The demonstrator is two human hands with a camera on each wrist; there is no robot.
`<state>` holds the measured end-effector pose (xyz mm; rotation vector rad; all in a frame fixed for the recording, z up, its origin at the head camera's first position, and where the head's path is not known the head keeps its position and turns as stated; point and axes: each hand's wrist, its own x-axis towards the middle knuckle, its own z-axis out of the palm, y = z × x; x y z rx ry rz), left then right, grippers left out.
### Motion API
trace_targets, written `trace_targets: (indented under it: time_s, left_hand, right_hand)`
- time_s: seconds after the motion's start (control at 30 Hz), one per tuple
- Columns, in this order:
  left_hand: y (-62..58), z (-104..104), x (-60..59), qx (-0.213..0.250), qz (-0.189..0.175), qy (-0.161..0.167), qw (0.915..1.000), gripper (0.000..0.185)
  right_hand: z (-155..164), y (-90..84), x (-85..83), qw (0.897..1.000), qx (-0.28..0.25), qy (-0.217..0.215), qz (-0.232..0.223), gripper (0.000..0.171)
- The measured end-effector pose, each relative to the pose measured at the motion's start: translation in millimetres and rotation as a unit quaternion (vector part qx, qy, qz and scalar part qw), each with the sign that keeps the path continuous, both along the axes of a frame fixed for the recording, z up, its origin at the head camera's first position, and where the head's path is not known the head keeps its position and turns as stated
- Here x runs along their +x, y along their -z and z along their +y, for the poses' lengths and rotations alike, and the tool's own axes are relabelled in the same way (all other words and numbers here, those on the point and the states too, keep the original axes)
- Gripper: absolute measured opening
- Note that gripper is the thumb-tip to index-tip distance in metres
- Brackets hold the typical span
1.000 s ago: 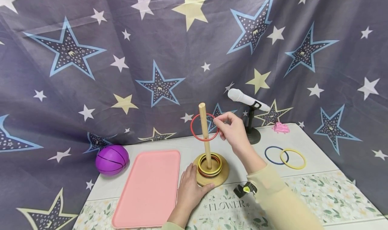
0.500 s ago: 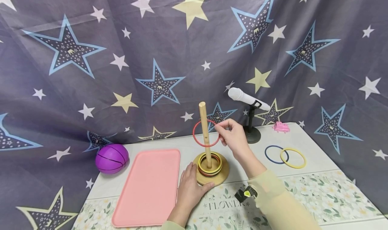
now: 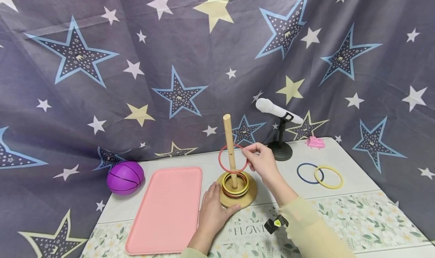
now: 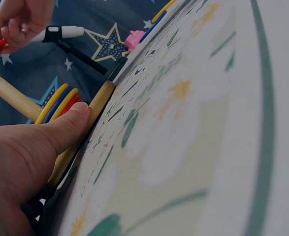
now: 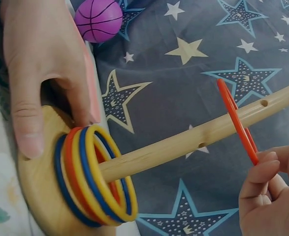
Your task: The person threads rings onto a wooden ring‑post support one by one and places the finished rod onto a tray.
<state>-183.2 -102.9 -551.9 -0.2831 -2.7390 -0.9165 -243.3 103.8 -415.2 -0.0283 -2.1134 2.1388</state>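
A wooden peg (image 3: 230,148) stands upright on a round wooden base (image 3: 249,197) with several coloured rings (image 3: 235,185) stacked at its foot. My right hand (image 3: 259,160) pinches a red ring (image 3: 232,159) that encircles the peg about halfway down. In the right wrist view the red ring (image 5: 237,122) sits around the peg (image 5: 193,141) above the stacked rings (image 5: 92,174), pinched by my fingers (image 5: 262,173). My left hand (image 3: 213,212) rests flat against the base's left edge, its thumb (image 4: 68,125) pressing the base rim (image 4: 97,105).
A pink tray (image 3: 164,210) lies left of the base, a purple ball (image 3: 125,178) beyond it. A blue ring (image 3: 307,173) and a yellow ring (image 3: 328,177) lie at the right. A white microphone on a stand (image 3: 279,116) and a pink toy (image 3: 314,143) stand behind.
My right hand has lowered the red ring down the peg, from near the top to about halfway. The left hand has stayed on the base.
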Motion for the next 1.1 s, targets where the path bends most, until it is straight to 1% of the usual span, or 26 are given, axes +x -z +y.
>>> trace_targets:
  time_s: [0.23, 0.5, 0.73, 1.1]
  left_hand:
    - [0.2, 0, -0.2, 0.0, 0.003, 0.0, 1.0, 0.11]
    - [0.3, 0, -0.3, -0.004, -0.003, -0.003, 1.0, 0.111]
    - [0.1, 1, -0.2, -0.005, -0.013, -0.005, 0.9999, 0.112]
    - [0.2, 1, -0.1, -0.004, -0.009, -0.006, 0.9999, 0.113]
  right_hand:
    - [0, 15.7, -2.1, 1.0, 0.016, 0.007, 0.003, 0.01]
    - [-1, 27.3, -0.1, 1.0, 0.02, 0.004, -0.016, 0.009]
    - [0, 38.7, -0.1, 0.999, 0.03, 0.001, -0.027, 0.011]
    - [2, 57.3, -3.1, 0.998, 0.046, -0.007, -0.038, 0.007]
